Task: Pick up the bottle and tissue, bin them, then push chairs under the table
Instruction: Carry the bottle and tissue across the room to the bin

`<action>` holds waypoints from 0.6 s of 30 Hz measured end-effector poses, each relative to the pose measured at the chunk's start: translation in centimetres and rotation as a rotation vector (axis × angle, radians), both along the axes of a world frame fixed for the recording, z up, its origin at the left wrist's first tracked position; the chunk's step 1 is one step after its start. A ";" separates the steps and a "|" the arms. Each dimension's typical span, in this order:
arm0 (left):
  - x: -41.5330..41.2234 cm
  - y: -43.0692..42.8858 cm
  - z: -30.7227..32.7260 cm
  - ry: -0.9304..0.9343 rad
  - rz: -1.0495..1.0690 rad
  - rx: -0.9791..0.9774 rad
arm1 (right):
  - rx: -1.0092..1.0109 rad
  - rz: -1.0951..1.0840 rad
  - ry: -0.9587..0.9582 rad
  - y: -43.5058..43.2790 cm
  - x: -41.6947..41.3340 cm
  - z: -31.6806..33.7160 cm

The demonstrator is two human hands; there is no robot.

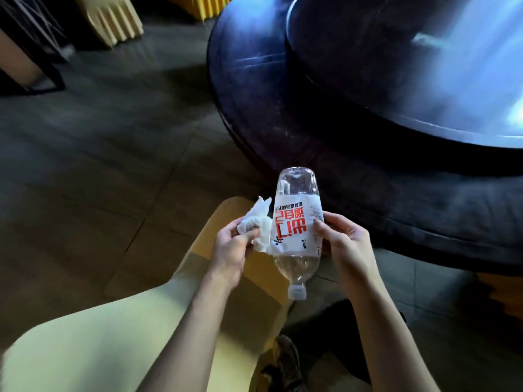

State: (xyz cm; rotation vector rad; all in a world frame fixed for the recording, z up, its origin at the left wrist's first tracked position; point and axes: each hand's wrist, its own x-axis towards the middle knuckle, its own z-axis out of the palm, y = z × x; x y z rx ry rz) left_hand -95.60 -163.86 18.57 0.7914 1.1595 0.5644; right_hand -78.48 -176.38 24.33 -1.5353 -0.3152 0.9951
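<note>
Clear plastic bottle (295, 222) is gripped cap-down by the right hand (345, 241); crumpled white tissue (256, 224) is pinched by the left hand (235, 244). Dark round surface (254, 108) is seen beyond.

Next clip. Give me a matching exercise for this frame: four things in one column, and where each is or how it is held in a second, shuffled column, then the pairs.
Things
1. clear plastic bottle with a white, red-lettered label
2. crumpled white tissue
3. dark round table
4. white screw cap

States
A. pinched in the left hand
B. upper right, touched by neither hand
C. on the bottle's end nearest the person
D. gripped by the right hand, base pointing away

Pairs: 1-D, 2-A, 3-B, 4-C
</note>
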 end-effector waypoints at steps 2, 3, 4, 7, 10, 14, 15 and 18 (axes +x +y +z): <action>-0.1 -1.6 3.6 -0.050 -0.035 0.025 | 0.030 -0.059 -0.008 -2.5 -0.2 2.6; -0.1 -2.6 5.4 -0.071 -0.048 0.034 | 0.047 -0.085 -0.005 -3.8 -0.3 3.6; 0.0 -3.6 6.9 -0.094 -0.057 0.042 | 0.063 -0.106 -0.004 -5.2 -0.3 4.6; 1.1 -6.7 10.2 -0.154 -0.122 0.068 | 0.082 -0.168 -0.020 -9.4 0.1 6.5; 2.6 -10.1 12.2 -0.176 -0.196 0.095 | 0.063 -0.222 -0.046 -13.6 1.1 7.4; 5.3 -14.6 13.1 -0.162 -0.286 0.117 | 0.024 -0.321 -0.045 -19.1 3.5 7.7; 6.1 -15.8 13.1 -0.156 -0.308 0.112 | 0.014 -0.341 -0.041 -20.5 4.2 7.7; 8.9 -19.7 12.4 -0.137 -0.363 0.083 | 0.000 -0.397 -0.025 -24.8 6.6 7.4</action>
